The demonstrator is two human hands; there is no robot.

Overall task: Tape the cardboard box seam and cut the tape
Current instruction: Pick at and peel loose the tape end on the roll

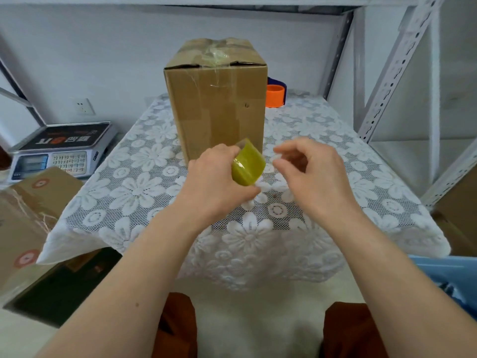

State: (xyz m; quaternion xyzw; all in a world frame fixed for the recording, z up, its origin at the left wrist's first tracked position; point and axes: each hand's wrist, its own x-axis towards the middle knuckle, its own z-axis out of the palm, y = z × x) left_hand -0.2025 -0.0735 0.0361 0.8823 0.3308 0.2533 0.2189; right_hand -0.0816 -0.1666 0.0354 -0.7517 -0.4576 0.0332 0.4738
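A tall brown cardboard box (219, 107) stands upright on the lace-covered table (134, 197), its top flaps closed with crumpled clear tape across the seam and a strip running down the front. My left hand (214, 182) grips a yellowish roll of tape (248, 164) just in front of the box's base. My right hand (312, 177) hovers to the right of the roll, thumb and fingers curled and slightly apart; whether it pinches a clear tape end I cannot tell.
An orange and blue tape dispenser (275, 95) sits behind the box on the right. A weighing scale (59, 148) and cardboard boxes (28, 215) lie to the left. Metal shelf posts (392, 73) rise on the right, and a blue bin (449, 275) sits lower right.
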